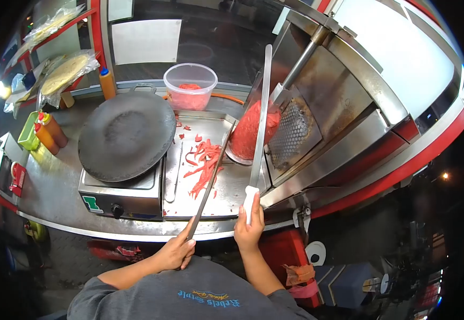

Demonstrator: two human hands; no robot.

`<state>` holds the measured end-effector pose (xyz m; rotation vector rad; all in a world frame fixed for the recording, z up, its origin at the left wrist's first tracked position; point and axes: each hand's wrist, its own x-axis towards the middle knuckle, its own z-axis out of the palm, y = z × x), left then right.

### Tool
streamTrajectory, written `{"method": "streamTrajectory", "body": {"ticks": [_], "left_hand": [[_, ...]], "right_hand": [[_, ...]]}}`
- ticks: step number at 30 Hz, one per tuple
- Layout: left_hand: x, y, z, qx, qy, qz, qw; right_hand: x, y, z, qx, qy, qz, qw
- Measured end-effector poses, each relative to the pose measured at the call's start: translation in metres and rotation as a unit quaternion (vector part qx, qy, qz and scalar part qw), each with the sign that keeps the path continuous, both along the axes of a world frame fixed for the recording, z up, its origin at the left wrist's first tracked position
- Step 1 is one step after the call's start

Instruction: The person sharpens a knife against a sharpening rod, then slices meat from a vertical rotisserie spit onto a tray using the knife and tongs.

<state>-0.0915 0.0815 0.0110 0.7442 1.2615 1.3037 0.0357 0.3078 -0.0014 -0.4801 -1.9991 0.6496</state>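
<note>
My right hand (249,229) is wrapped round the white handle of a long kebab knife (263,114), its blade pointing up and away in front of the meat. My left hand (175,253) grips the near end of a long, thin dark rod (212,181), which slants up over the metal tray (192,209). Strips of sliced red meat (205,165) lie on that tray. Behind the blade, a stack of red meat (245,133) stands on a vertical spit (302,60), partly hidden by the knife. A slim metal utensil (175,173) rests along the tray's left side.
A black round griddle pan (126,136) sits on a burner (120,200) at left. Behind the tray stands a clear tub (190,88) holding red meat. Sauce bottles (50,133) and bagged flatbreads (66,74) are further left. The grill's heating panel (293,133) flanks the spit.
</note>
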Motion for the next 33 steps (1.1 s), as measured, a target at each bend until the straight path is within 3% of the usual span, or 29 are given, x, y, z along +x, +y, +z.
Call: {"method": "streamTrajectory", "body": {"ticks": [5, 12, 18, 22, 24, 31, 33], "left_hand": [[-0.005, 0.006, 0.004, -0.010, 0.028, -0.010, 1.000], [-0.002, 0.030, 0.008, -0.013, 0.080, 0.010, 0.997], [-0.006, 0.045, 0.000, -0.006, 0.078, 0.010, 0.997], [-0.003, 0.053, 0.001, 0.002, 0.086, 0.018, 0.996], [-0.002, 0.061, 0.005, 0.006, 0.089, 0.032, 0.995], [-0.007, 0.069, 0.019, 0.007, 0.085, 0.028, 0.996], [-0.007, 0.070, 0.022, 0.003, 0.084, 0.034, 0.996]], "right_hand": [[0.087, -0.018, -0.103, -0.016, -0.023, -0.023, 0.999], [0.021, 0.012, -0.026, 0.037, -0.023, -0.004, 0.999], [0.101, -0.034, -0.112, 0.002, -0.078, -0.014, 0.997], [0.037, 0.000, -0.055, 0.041, -0.050, -0.008, 0.998], [0.014, 0.008, -0.032, -0.008, -0.041, 0.006, 0.999], [0.096, -0.035, -0.102, 0.012, -0.072, -0.014, 0.997], [0.074, -0.026, -0.078, 0.028, -0.067, -0.014, 0.997]]}}
